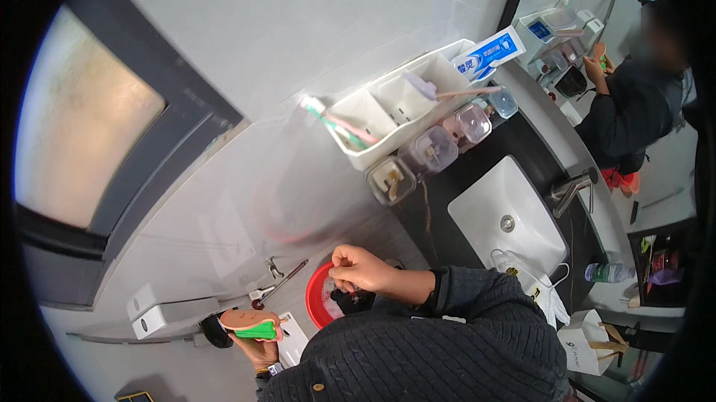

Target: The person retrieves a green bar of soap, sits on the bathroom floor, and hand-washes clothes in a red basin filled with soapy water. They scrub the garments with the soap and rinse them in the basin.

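Observation:
My left hand point(257, 346) is at the lower left and grips a small brush-like thing with a tan top and a green underside point(253, 324), held near the wall. My right hand point(360, 268) hovers over a red round bowl point(315, 299) on the dark counter, its fingers pinched together. A dark lump point(349, 302) lies in the bowl just under that hand. Whether the fingertips hold anything is too small to tell. My dark knitted sleeve point(447, 327) covers much of the bowl and the counter.
A white organiser point(395, 107) on the wall holds toothbrushes point(339, 127), with a toothpaste box point(488, 53) on it. Several small clear lidded pots point(436, 150) line the counter. To the right are a white sink point(507, 219), faucet point(570, 189), mirror with my reflection point(634, 96), and water bottle point(608, 273).

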Demonstrator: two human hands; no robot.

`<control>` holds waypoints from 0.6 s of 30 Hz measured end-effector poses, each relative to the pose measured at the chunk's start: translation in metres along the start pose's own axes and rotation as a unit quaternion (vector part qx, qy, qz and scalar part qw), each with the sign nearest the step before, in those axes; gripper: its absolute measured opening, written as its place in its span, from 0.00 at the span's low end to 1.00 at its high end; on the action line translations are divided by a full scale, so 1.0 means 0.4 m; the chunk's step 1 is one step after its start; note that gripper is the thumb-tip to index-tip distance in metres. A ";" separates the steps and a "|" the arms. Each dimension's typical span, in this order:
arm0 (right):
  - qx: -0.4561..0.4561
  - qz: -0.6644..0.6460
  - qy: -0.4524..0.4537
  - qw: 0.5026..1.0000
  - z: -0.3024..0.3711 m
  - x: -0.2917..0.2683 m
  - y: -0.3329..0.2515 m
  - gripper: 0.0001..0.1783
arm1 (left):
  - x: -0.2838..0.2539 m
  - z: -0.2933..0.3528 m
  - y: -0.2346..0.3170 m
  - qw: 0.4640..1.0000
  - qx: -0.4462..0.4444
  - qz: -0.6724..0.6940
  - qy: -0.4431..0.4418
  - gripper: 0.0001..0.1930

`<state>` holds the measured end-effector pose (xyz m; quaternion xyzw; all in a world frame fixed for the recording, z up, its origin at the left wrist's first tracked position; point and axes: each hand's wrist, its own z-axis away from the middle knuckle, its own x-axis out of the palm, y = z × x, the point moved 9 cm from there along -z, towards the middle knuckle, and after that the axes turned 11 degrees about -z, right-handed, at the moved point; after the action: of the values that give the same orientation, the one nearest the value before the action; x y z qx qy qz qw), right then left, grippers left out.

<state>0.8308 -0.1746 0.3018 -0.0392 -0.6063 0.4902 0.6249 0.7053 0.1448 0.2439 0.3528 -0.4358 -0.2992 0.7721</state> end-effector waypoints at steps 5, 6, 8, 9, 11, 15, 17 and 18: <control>0.003 0.024 0.034 0.999 0.029 0.032 0.149 0.07 | -0.157 0.087 -0.013 0.999 0.013 0.035 0.001 0.37; 0.011 0.037 0.051 0.998 0.036 0.034 0.188 0.07 | -0.192 0.103 -0.019 0.999 0.021 0.038 0.008 0.37; 0.023 0.057 0.081 0.995 0.060 0.040 0.282 0.07 | -0.218 0.144 -0.031 0.993 0.012 0.074 -0.094 0.36; 0.042 0.046 0.092 0.994 0.071 0.044 0.341 0.07 | -0.299 0.160 -0.059 1.000 0.001 0.024 0.017 0.34; 0.056 0.070 0.105 0.990 0.103 0.051 0.454 0.07 | -0.334 0.202 -0.089 0.998 0.022 0.011 -0.049 0.32; 0.131 0.092 0.188 0.969 0.193 0.026 0.677 0.06 | -0.497 0.283 -0.227 0.989 -0.112 0.089 0.025 0.33; 0.147 0.113 0.209 0.960 0.241 0.021 0.745 0.06 | -0.580 0.328 -0.287 0.971 -0.159 0.137 0.114 0.31; 0.161 0.124 0.221 0.954 0.268 0.016 0.771 0.06 | -0.588 0.344 -0.292 0.977 -0.145 0.127 0.085 0.32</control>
<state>0.5696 -0.0697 0.1362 -0.1199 -0.3566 0.6339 0.6757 0.4619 0.2199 0.0922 0.2028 -0.3617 -0.2274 0.8811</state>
